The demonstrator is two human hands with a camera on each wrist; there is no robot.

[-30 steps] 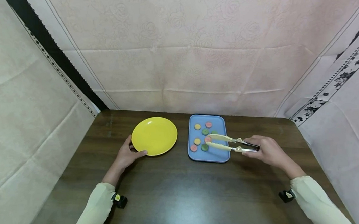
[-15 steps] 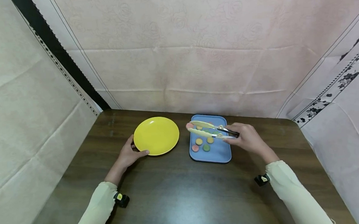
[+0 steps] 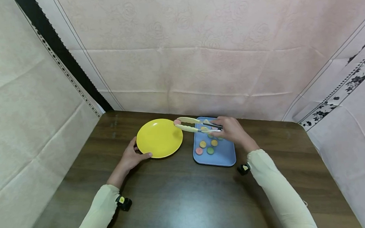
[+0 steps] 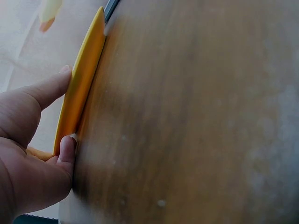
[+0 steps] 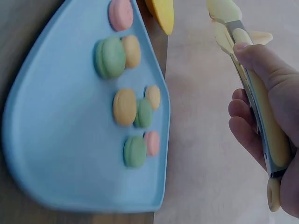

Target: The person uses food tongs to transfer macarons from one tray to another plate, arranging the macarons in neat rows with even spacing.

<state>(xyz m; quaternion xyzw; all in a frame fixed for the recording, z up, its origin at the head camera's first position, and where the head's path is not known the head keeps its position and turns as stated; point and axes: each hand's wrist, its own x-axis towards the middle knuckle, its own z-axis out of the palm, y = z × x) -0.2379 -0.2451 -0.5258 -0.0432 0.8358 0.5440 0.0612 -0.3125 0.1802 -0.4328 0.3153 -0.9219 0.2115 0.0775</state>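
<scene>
Brown table under everything. Yellow plate left, blue tray right. Tongs reach left past tray; right hand curls round them. Left hand, part-curled, grips plate rim between thumb and fingers. Several macarons on tray. Pink macaron, in tong tips, has just moved from tray's left edge to plate's back right rim: lift seems done, release not yet.

A yellow plate and a blue tray lie near each other on the brown table.
</scene>
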